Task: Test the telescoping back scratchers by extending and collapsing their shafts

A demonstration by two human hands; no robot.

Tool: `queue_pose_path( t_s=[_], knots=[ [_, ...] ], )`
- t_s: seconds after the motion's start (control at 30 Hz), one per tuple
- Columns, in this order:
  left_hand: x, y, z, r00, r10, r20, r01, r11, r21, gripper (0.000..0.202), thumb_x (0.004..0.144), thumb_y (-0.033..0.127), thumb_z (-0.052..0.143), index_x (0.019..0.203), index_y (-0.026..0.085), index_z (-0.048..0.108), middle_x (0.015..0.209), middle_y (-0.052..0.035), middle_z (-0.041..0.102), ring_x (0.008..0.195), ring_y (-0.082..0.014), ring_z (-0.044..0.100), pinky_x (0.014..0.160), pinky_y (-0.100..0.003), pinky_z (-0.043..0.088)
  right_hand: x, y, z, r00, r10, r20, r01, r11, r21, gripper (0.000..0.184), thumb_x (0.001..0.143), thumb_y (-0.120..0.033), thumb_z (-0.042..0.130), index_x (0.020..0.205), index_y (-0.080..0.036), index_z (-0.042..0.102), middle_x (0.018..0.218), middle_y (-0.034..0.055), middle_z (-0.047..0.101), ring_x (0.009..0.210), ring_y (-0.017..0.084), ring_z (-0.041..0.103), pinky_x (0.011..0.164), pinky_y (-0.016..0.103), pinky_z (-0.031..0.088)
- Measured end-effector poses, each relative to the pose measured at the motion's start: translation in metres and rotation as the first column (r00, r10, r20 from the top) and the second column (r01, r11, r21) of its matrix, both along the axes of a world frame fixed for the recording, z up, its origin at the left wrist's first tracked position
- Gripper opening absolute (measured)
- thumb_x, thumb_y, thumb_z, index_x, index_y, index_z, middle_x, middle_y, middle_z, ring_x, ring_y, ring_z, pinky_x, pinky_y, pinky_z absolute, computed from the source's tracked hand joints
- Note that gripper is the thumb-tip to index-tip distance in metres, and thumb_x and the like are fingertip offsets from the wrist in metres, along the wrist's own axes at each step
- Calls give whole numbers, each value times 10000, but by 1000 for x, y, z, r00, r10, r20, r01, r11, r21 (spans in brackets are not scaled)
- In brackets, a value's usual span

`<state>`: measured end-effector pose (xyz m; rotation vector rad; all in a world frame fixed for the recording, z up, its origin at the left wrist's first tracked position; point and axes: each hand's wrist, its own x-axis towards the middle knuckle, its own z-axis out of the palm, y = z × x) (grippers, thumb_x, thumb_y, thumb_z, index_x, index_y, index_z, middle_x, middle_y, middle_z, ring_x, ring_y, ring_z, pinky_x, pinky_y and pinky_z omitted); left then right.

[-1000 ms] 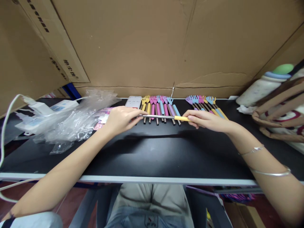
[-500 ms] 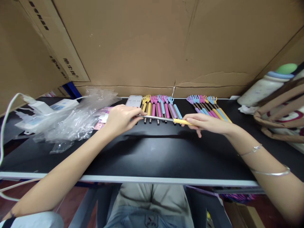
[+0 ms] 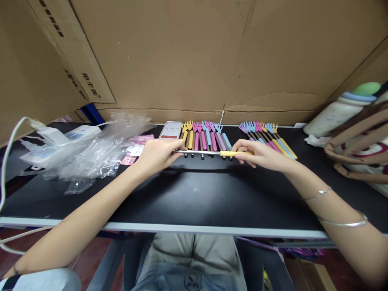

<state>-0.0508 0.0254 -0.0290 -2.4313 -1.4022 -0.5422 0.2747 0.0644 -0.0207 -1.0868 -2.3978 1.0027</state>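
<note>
Both my hands hold one telescopic back scratcher (image 3: pixel 209 152) level above the black table (image 3: pixel 194 198). My left hand (image 3: pixel 157 154) is closed on the end of its metal rod. My right hand (image 3: pixel 257 154) is closed round its yellow grip. Behind the rod lies a row of several coloured back scratchers (image 3: pixel 204 137), claws pointing to the cardboard wall. A second row of back scratchers (image 3: pixel 268 135) fans out just behind my right hand.
A phone (image 3: pixel 170 130) with a timer lies left of the first row. Crumpled clear plastic bags (image 3: pixel 91 151), a white charger and cable (image 3: pixel 45 135) fill the left side. A bottle (image 3: pixel 339 111) and a bag with brown handles (image 3: pixel 357 149) stand at the right. A cardboard wall (image 3: pixel 194 56) closes the back.
The scratcher has become shorter as my right hand slid left toward my left hand. The rod first tilted down to the right, then came level. My left hand stayed nearly in place.
</note>
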Motion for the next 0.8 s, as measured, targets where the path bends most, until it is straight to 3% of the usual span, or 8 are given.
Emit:
queue_pose_path(
  t_s=[0.17,0.4,0.6,0.8],
  knots=[
    [-1,0,0,1000,-18,25,17,999,45,90,851,301,566,859,245,636,863,34,730,728,-149,658,541,-223,320,-2,-5,5,996,63,58,-59,996,-66,309,922,-470,432,939,-170,504,554,-68,485,426,62,471,500,219,378],
    [-1,0,-1,997,-42,64,38,997,64,108,867,313,560,855,241,639,873,34,726,746,-141,653,567,-221,337,-3,-5,5,995,41,90,-33,995,-89,377,920,-530,386,831,-178,486,563,-71,416,392,54,399,446,224,328],
    [2,-2,2,1000,8,2,-7,997,-72,136,897,332,524,975,254,603,893,29,722,755,-159,660,572,-223,332,-3,-2,1,992,-74,102,68,995,69,361,892,-529,433,883,-182,530,603,-43,488,501,84,448,516,229,346],
    [-2,-2,8,997,63,-41,-67,993,-97,150,897,365,519,992,266,580,900,33,708,745,-162,643,572,-229,319,3,0,6,980,-183,74,164,964,211,354,814,-527,559,915,-187,562,653,-22,541,562,100,475,535,231,342]
  ],
)
